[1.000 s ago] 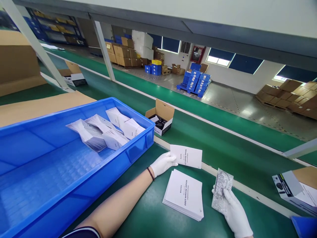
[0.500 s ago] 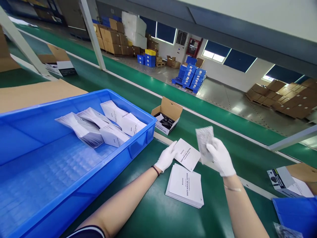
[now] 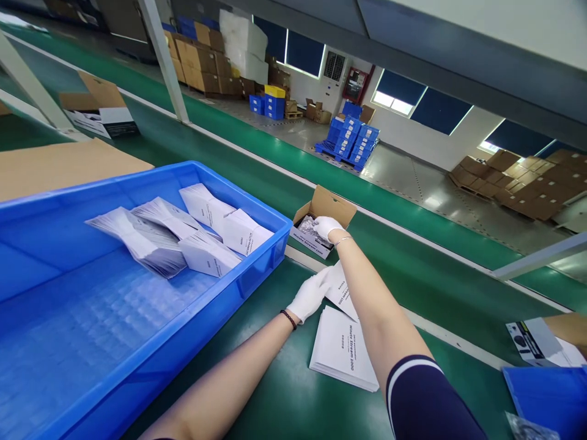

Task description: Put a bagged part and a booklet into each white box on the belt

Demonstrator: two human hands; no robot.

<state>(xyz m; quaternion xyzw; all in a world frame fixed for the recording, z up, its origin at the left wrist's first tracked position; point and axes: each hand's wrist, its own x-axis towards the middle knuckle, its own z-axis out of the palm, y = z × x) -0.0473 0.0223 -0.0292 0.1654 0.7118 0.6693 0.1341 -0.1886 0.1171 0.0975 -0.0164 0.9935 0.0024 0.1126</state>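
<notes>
My left hand, in a white glove, is closed on the edge of a white printed booklet reading "Stream 1000". Below it, a stack of matching booklets lies on the green work surface, partly covered by my right forearm. My right hand, also gloved, reaches into an open carton with its brown lid raised. Its fingers are bent onto a shiny plastic packet inside the carton; the fingertips are partly hidden.
A large blue bin on the left holds several bundles of booklets. Another open carton and a blue tray are at the right. A further open carton stands far left on the green belt.
My right hand has moved left and away from me, bringing the plastic packet from the air into the open carton. My left hand stays on the booklet.
</notes>
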